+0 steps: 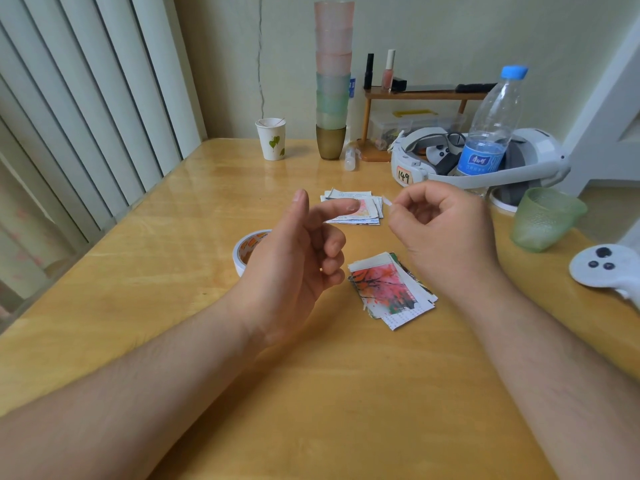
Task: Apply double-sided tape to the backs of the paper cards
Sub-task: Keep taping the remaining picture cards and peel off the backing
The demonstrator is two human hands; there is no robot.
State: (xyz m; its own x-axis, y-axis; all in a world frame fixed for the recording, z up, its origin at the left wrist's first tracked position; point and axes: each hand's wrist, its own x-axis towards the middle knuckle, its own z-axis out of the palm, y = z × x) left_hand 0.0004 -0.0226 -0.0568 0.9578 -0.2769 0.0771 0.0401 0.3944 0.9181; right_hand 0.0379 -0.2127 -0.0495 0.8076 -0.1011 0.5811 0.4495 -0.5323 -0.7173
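Cards: two loose piles on the wooden table (194,216); near pile (391,289) picture side up between the wrists, far pile (356,211) beyond the hands.
Tape roll (247,247): flat on the table, partly hidden behind the left hand.
Left hand (294,258): raised, thumb and forefinger extended, holding nothing.
Right hand (440,230): raised, fingers curled, pinching a small white strip (387,201).
Hands: apart, above the table.
Green cup (543,220): right of the right hand.

A lived-in room at home, by the look of it. A wooden table (311,393) stands against a cream wall (433,36) beside vertical blinds (79,109). At its far edge stand stacked plastic cups (333,74), nail polish (388,69) on a small shelf (426,95), and a water bottle (491,126).
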